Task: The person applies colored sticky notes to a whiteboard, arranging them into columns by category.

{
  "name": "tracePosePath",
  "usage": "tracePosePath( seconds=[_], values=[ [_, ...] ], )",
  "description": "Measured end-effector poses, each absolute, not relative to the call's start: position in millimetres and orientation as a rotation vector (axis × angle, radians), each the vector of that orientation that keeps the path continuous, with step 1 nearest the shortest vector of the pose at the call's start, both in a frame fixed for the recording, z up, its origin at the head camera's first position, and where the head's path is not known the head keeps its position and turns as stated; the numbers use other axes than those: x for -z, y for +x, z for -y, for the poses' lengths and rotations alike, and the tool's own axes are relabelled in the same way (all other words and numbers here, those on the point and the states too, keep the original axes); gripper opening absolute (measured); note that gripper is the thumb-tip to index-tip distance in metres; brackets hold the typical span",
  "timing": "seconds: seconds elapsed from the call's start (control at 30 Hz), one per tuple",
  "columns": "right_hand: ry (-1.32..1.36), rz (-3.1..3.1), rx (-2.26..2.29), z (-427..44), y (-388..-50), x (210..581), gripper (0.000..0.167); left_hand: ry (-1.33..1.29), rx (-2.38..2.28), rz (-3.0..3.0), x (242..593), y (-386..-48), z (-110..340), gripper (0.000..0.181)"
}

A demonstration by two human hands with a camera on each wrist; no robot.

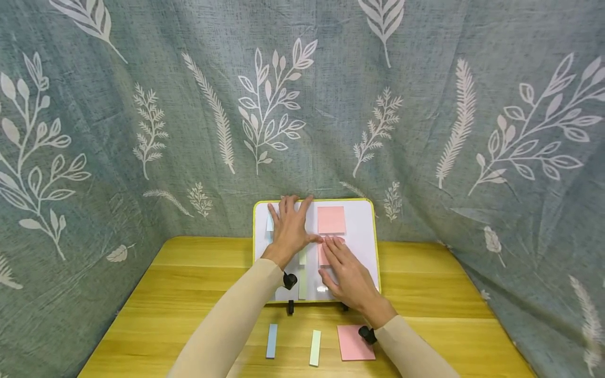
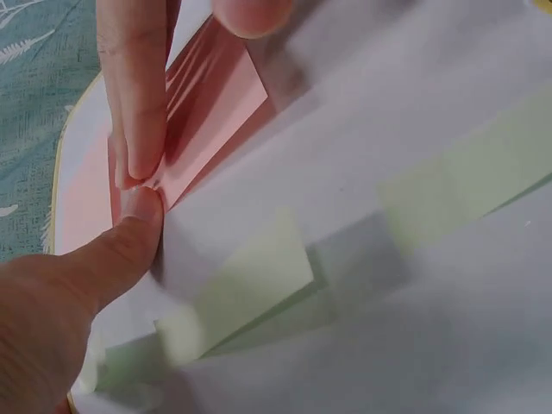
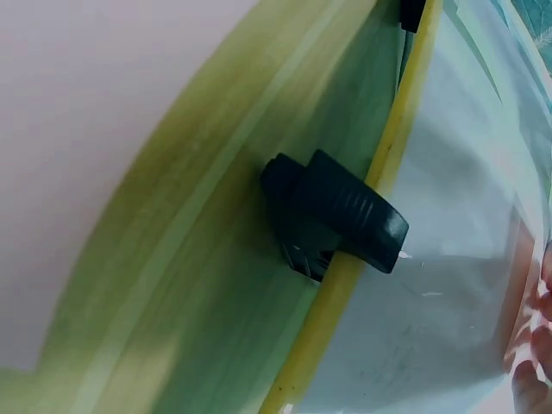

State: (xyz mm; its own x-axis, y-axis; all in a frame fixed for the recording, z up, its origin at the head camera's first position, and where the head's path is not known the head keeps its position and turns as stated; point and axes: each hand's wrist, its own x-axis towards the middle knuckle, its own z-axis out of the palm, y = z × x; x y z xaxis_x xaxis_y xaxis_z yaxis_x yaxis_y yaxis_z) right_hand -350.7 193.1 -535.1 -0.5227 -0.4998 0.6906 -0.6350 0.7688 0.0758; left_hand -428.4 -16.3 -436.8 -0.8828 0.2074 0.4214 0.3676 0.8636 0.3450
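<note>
A whiteboard [image 1: 361, 226] with a yellow rim leans upright, with sticky notes on it. My left hand [image 1: 290, 231] lies spread over its upper left part, and the thumb reaches across to the top edge of the lower pink sticky note [image 2: 220, 112]. With extended fingers, my right hand [image 1: 350, 275] presses that same note near its top, partly hiding it. Above it is another pink sticky note [image 1: 331, 219]. Pale green strips [image 1: 303, 286] run down the board's middle. Pale blue notes [image 1: 270, 223] at the left are partly covered by my left hand.
On the wooden table [image 1: 203, 273] in front lie a blue strip pad [image 1: 271, 341], a green strip pad [image 1: 315, 348] and a pink note pad [image 1: 352, 346], partly behind the right wrist. Black stand feet [image 3: 345, 207] hold the board's lower edge. A patterned curtain [image 1: 302, 157] hangs behind.
</note>
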Motion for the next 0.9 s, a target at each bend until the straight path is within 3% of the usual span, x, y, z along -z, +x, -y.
tracePosePath(
  seconds=[0.5,0.9],
  values=[
    [0.732,2.58,-0.05,-189,-337,530,0.086,-0.433,0.598,2.596,437,-425,18,0.122],
    [0.58,2.63,-0.11,-205,-335,534,0.084,-0.47,0.665,2.535,442,-435,17,0.124]
  ],
)
